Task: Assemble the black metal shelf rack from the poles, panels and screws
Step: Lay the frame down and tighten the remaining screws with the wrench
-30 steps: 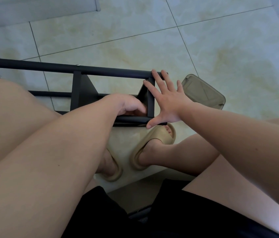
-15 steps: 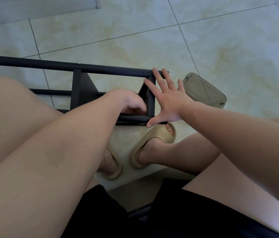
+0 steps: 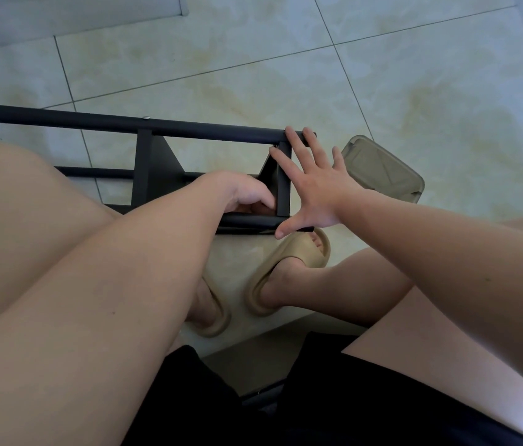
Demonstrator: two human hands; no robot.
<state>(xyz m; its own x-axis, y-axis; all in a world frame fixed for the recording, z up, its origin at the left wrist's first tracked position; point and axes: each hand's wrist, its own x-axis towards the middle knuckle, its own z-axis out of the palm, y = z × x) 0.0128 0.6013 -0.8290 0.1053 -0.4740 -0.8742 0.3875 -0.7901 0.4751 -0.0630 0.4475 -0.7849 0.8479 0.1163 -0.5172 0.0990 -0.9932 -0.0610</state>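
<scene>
Rack (image 3: 157, 175) lies on its side on the floor between my knees, mostly joined. Its end panel (image 3: 282, 185) sits between the upper pole (image 3: 208, 128) and the lower pole (image 3: 247, 220). My right hand (image 3: 315, 188) is spread flat against that end, bracing it and holding nothing. My left hand (image 3: 247, 197) curls inside the corner; whether it pinches a screw I cannot tell. I judge this a fastening step. Next I must brace steadily while the screw turns home.
</scene>
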